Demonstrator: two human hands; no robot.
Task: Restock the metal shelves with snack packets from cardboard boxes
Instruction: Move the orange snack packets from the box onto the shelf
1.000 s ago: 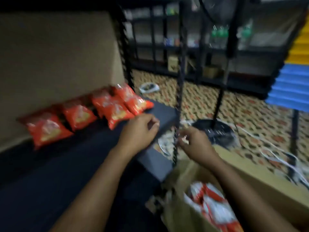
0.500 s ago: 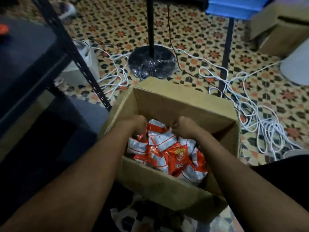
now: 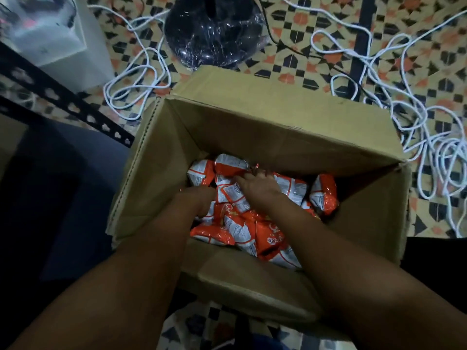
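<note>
With both hands down in the box (image 3: 177, 137) at frame centre, I see my right hand (image 3: 257, 186) splayed flat on the packets (image 3: 240, 223), nearer them, while my left hand's (image 3: 199, 201) curled fingers hide their grip.

body: two bare forearms, no sleeves | left hand (image 3: 199, 202): no ring, watch or glove, arm from 7 o'clock | right hand (image 3: 257, 186): likewise bare, arm from 4 o'clock
</note>
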